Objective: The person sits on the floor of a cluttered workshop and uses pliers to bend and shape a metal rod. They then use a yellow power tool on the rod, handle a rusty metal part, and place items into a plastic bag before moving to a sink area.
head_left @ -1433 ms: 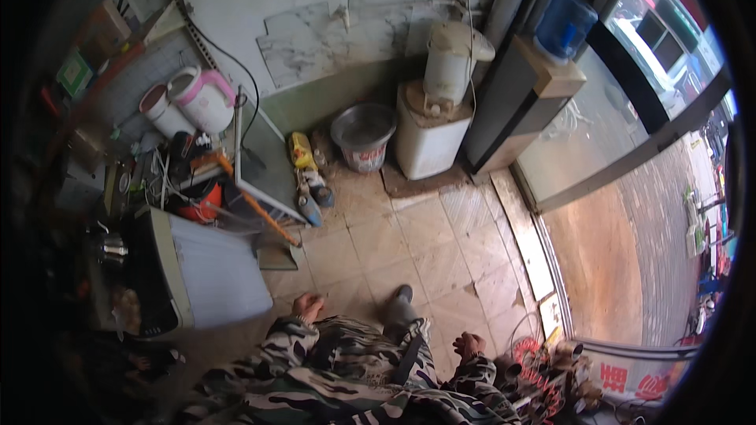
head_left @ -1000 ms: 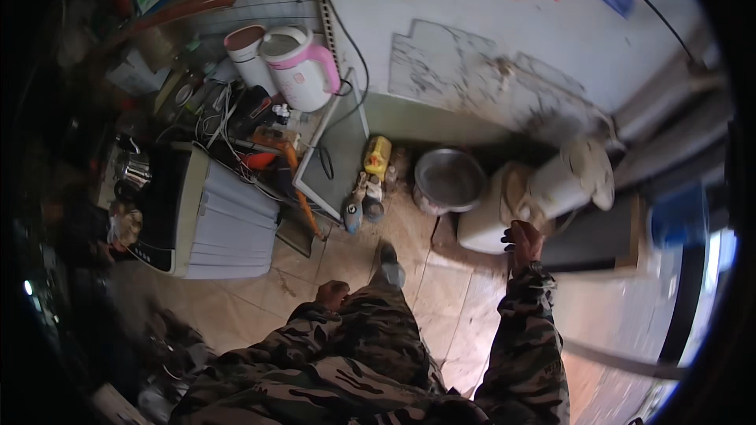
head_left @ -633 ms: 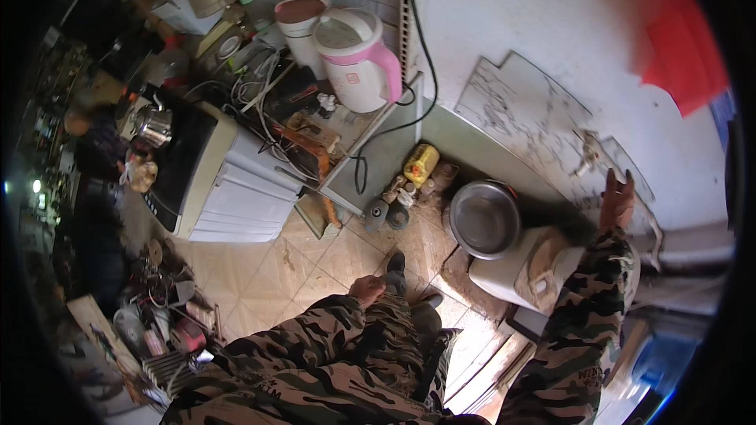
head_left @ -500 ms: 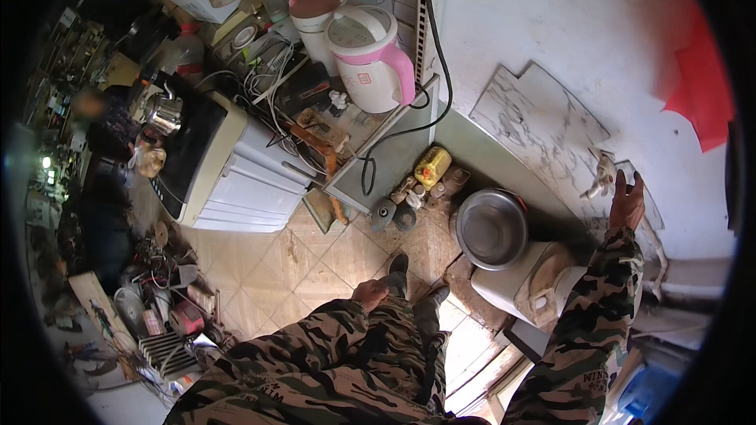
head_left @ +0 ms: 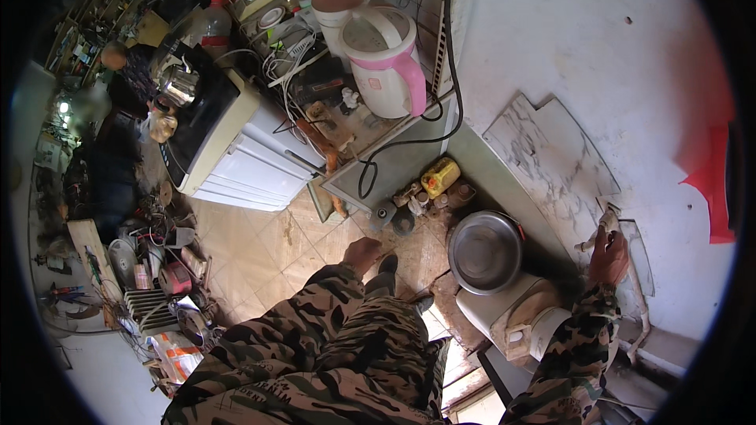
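My right hand (head_left: 609, 258) reaches to the wall on the right. Its fingers close round a pale water tap (head_left: 608, 219) that sticks out beside marble-patterned panels (head_left: 543, 142); the palm side is hidden. From the tap a pale pipe (head_left: 639, 307) runs down the wall. Below and left of that hand, a round metal basin (head_left: 484, 253) sits next to a white plastic canister (head_left: 504, 311). My left hand (head_left: 362, 254) hangs over the tiled floor with its fingers curled in, and nothing shows in it.
Several small bottles and a yellow jug (head_left: 440, 177) stand by the low grey panel. A pink and white kettle (head_left: 383, 63) tops a cluttered shelf at the back. A white cabinet (head_left: 256, 153) stands left of it. Tools and wires crowd the far left, with a person (head_left: 130, 71) behind.
My right hand has moved from just beside the tap onto it, and its fingers have closed. My left hand has shifted slightly up and left. The view has tilted a little.
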`<state>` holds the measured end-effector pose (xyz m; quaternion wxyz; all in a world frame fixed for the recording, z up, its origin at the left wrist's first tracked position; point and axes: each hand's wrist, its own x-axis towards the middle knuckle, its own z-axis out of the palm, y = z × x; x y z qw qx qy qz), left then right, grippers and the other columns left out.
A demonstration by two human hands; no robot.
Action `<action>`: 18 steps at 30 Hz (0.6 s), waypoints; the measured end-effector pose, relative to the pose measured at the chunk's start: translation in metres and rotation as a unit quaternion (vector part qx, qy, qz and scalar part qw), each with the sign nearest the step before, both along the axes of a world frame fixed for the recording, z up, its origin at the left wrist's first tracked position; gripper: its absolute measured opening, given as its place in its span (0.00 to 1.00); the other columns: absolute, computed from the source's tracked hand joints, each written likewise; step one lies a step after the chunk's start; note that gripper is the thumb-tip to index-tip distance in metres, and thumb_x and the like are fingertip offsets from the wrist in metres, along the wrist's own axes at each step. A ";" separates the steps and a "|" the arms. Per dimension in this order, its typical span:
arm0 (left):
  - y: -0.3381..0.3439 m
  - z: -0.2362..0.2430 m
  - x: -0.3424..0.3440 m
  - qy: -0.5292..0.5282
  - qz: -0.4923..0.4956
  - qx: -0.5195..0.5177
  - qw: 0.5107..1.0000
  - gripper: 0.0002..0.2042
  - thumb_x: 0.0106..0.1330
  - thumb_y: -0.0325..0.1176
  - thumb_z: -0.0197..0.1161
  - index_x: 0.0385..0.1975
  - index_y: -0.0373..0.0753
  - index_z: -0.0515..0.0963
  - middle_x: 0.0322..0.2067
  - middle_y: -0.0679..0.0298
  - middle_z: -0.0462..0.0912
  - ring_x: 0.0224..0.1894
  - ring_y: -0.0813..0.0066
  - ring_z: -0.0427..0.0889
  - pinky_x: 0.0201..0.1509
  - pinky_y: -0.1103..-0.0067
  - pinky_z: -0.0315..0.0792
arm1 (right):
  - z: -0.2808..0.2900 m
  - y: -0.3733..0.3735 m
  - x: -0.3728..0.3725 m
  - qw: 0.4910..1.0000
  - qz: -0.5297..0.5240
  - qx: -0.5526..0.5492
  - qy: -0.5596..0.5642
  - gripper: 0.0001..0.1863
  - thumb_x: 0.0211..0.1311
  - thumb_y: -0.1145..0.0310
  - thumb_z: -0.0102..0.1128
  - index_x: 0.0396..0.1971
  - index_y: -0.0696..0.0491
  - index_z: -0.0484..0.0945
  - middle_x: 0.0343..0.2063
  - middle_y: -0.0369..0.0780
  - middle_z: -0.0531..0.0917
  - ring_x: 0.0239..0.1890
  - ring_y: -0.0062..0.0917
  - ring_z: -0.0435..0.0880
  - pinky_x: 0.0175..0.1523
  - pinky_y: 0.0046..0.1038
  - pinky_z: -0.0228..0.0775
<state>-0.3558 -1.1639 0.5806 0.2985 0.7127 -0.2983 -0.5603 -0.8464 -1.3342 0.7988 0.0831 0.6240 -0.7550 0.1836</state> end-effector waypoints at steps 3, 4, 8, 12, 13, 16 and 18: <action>-0.006 -0.038 -0.022 -0.013 -0.051 -0.013 0.999 0.11 0.65 0.33 0.61 0.42 0.34 0.78 0.34 0.60 0.83 0.32 0.71 0.83 0.35 0.73 0.76 | 0.001 0.002 -0.004 0.999 0.009 0.051 -0.008 0.18 0.64 0.58 0.58 0.43 0.59 0.77 0.34 0.50 0.82 0.36 0.46 0.82 0.39 0.42 0.72; -0.007 -0.031 -0.042 0.084 0.006 -0.040 0.996 0.11 0.65 0.34 0.62 0.41 0.34 0.79 0.33 0.60 0.84 0.31 0.73 0.82 0.33 0.74 0.76 | 0.001 0.005 -0.011 0.998 0.015 0.052 0.011 0.18 0.64 0.59 0.59 0.44 0.59 0.76 0.35 0.50 0.82 0.36 0.46 0.82 0.39 0.42 0.72; 0.019 -0.063 -0.060 0.105 -0.073 -0.023 0.992 0.10 0.64 0.33 0.61 0.41 0.35 0.79 0.32 0.61 0.83 0.31 0.72 0.82 0.34 0.75 0.75 | -0.002 0.007 -0.015 0.993 0.076 0.064 -0.059 0.17 0.64 0.63 0.59 0.47 0.59 0.75 0.39 0.51 0.81 0.40 0.47 0.81 0.43 0.40 0.72; 0.020 -0.062 -0.067 0.068 -0.125 0.004 0.990 0.11 0.64 0.33 0.61 0.42 0.35 0.79 0.32 0.60 0.83 0.32 0.69 0.82 0.35 0.73 0.76 | -0.009 0.014 -0.047 0.988 0.130 0.075 -0.026 0.21 0.59 0.69 0.64 0.51 0.58 0.74 0.40 0.50 0.81 0.42 0.45 0.81 0.44 0.39 0.74; 0.030 -0.078 -0.063 0.064 -0.129 -0.017 0.989 0.11 0.65 0.33 0.60 0.42 0.35 0.78 0.32 0.59 0.83 0.32 0.68 0.82 0.35 0.73 0.77 | -0.008 0.016 -0.054 0.987 0.138 0.076 -0.026 0.22 0.57 0.69 0.65 0.51 0.58 0.74 0.40 0.50 0.81 0.41 0.45 0.81 0.42 0.40 0.74; 0.055 -0.159 -0.036 0.438 0.161 -0.073 0.881 0.12 0.65 0.31 0.59 0.46 0.34 0.75 0.33 0.57 0.83 0.30 0.69 0.81 0.32 0.74 0.77 | -0.021 0.002 -0.062 0.977 0.193 0.092 0.000 0.24 0.55 0.67 0.67 0.53 0.53 0.74 0.41 0.47 0.81 0.42 0.43 0.81 0.41 0.38 0.76; 0.041 -0.126 -0.034 0.358 0.039 -0.047 0.932 0.12 0.64 0.30 0.61 0.45 0.34 0.75 0.34 0.57 0.81 0.30 0.72 0.80 0.29 0.76 0.74 | -0.008 -0.005 -0.055 0.956 0.271 0.050 0.098 0.24 0.54 0.66 0.68 0.51 0.54 0.73 0.36 0.47 0.80 0.34 0.44 0.79 0.36 0.39 0.75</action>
